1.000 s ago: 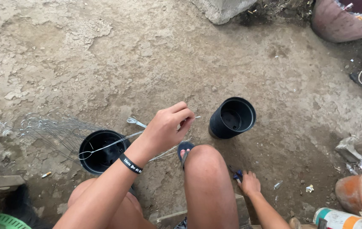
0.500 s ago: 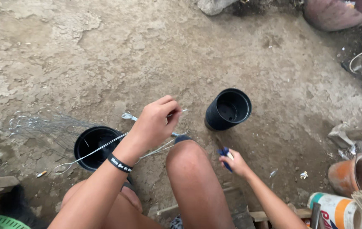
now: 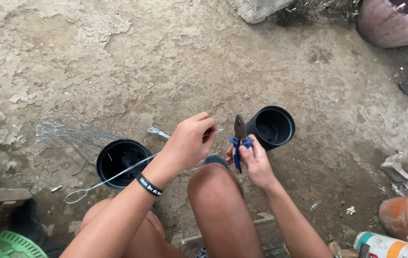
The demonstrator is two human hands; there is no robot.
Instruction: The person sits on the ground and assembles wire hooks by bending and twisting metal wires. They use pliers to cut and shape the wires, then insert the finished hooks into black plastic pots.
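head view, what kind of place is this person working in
Probably an outdoor yard or garden work area. The ground is bare, cracked dirt; two empty black plastic plant pots stand on it, a bundle of wire lengths lies beside them, and weathered clay pots sit at the edge.

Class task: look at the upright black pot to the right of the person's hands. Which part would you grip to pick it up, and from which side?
Grip the rim of the black pot, probably from above. It stands upright with its mouth open and nothing visible inside, so fingers can hook over the lip. The side away from the pliers is free.
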